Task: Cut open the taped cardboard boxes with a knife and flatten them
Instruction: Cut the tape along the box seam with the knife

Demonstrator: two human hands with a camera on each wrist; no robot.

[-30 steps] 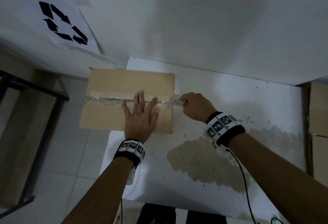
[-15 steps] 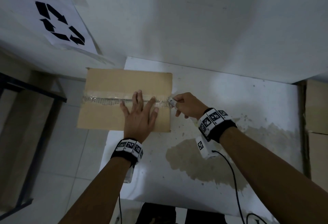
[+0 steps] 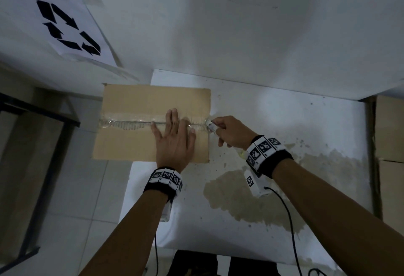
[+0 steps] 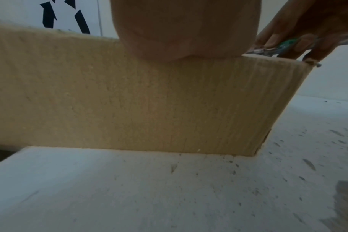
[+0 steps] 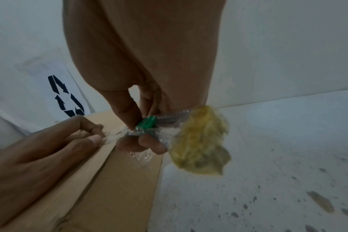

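A brown cardboard box stands on the left end of a white table, overhanging its left edge. Clear tape runs along the seam on its top. My left hand lies flat on the box top with straight fingers across the seam; the box side fills the left wrist view. My right hand grips a small utility knife with a green slider at the box's right edge, at the end of the taped seam. The same knife shows at the box's top right corner.
A recycling-symbol sheet is taped on the white wall behind. More cardboard boxes stand at the right edge of the table. A dark metal frame stands on the tiled floor at left. The table has a large brown stain.
My right hand with the knife has moved left from just off the box to the box's right edge at the seam. The left hand stays flat on the box top.
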